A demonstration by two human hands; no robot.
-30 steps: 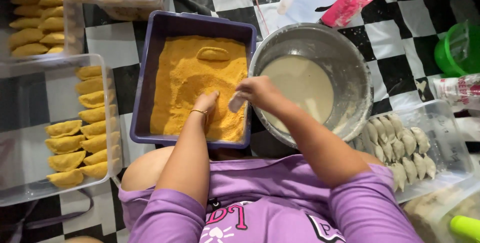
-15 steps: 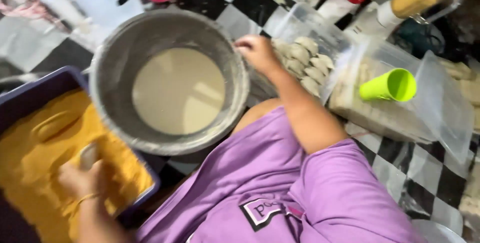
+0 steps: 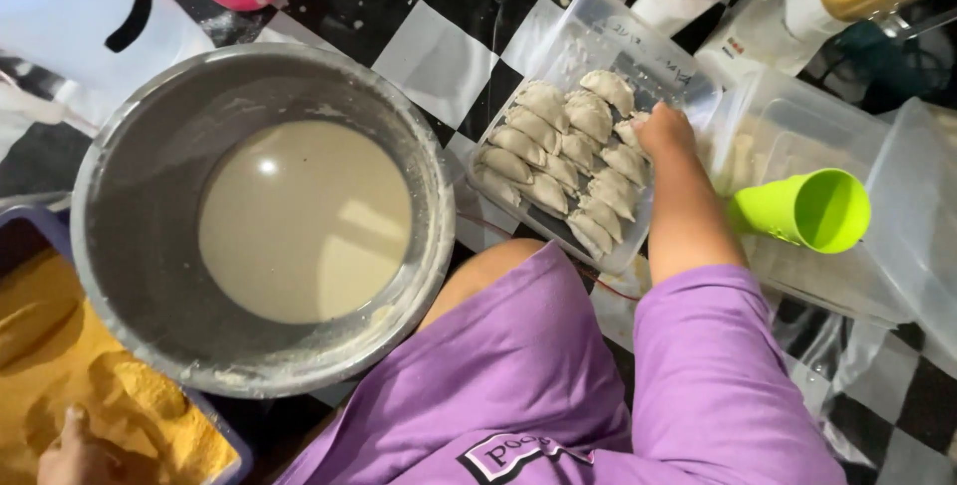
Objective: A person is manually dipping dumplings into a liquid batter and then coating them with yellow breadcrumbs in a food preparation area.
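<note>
Right hand (image 3: 663, 131) reaching into clear tray (image 3: 598, 31), fingers closing on a pale raw pastry (image 3: 628, 134) at the row's end. Left hand (image 3: 75, 450) resting open in orange crumbs (image 3: 130, 405). Best lifted gently, clear of neighbours, toward batter bowl (image 3: 130, 246).

The left hand (image 3: 75, 455) is cut off by the bottom edge, the purple crumb-filled tray (image 3: 60, 365) by the left edge, and the right hand's fingers (image 3: 653, 118) hide among pale dumplings (image 3: 568, 151).
</note>
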